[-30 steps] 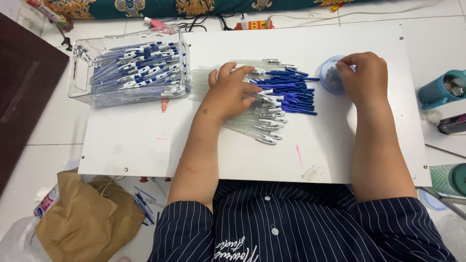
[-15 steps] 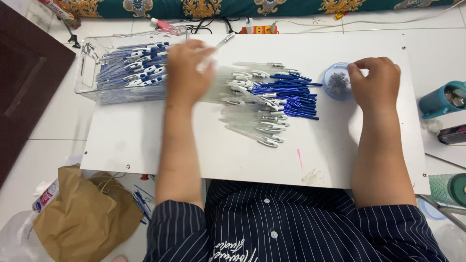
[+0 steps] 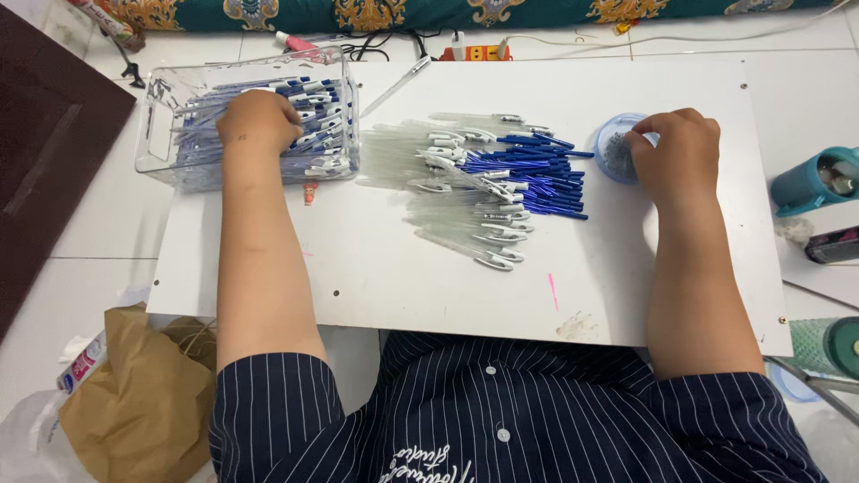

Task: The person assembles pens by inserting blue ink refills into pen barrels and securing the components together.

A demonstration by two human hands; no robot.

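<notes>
Resting on blue-capped pens (image 3: 313, 134), left hand (image 3: 258, 121)

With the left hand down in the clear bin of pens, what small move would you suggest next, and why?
Probably lift the left hand out of the clear bin and back toward the loose barrels on the board; the right hand is already at the small blue dish.

Crumpled brown paper bag (image 3: 143, 402) lower left on floor, small white-and-red printed tube (image 3: 82, 362) beside it
</notes>
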